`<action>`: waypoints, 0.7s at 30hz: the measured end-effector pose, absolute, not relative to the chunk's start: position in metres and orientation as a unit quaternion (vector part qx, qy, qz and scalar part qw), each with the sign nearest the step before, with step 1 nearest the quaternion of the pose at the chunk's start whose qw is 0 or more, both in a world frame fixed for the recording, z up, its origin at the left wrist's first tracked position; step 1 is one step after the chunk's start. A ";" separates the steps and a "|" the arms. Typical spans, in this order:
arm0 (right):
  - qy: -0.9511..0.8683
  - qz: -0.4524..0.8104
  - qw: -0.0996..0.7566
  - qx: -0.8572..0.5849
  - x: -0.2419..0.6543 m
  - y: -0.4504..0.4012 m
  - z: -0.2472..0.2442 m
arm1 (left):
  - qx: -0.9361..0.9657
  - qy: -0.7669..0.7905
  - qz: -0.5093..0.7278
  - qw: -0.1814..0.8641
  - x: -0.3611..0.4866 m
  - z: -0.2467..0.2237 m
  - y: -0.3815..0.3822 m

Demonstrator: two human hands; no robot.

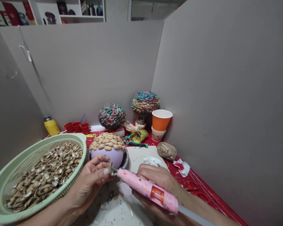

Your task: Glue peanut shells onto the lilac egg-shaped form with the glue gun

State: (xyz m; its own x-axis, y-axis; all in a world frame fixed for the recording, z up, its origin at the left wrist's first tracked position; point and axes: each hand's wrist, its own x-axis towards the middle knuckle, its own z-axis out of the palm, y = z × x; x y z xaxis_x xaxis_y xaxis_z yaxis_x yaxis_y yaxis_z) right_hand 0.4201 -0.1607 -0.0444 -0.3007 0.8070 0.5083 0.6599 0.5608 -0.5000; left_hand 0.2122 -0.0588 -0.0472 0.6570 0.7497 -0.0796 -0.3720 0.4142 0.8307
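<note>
My right hand [159,180] is wrapped round a pink hot glue gun [141,185] with a glue stick [194,216] sticking out of its back end. Its metal nozzle meets a peanut shell [111,168], which my left hand [96,174] pinches between thumb and fingers. Just behind, a lilac ball [110,156] sits in a dark bowl [126,157]. Peanut shells [108,141] cover the ball's upper part, while its lower side is bare and partly hidden by my left hand.
A green basket [83,150] of loose shells stands at the left. Behind are two multicoloured shell-covered balls [112,116], red cups [76,126], a yellow bottle [51,126], pliers [138,144] and an orange paper cup [161,121]. Twine [166,151] lies right; grey panels [96,69] enclose the table.
</note>
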 end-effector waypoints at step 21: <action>-0.806 0.037 0.350 -0.477 0.426 -0.156 -0.060 | 0.458 0.240 0.367 0.773 0.214 -0.051 -0.057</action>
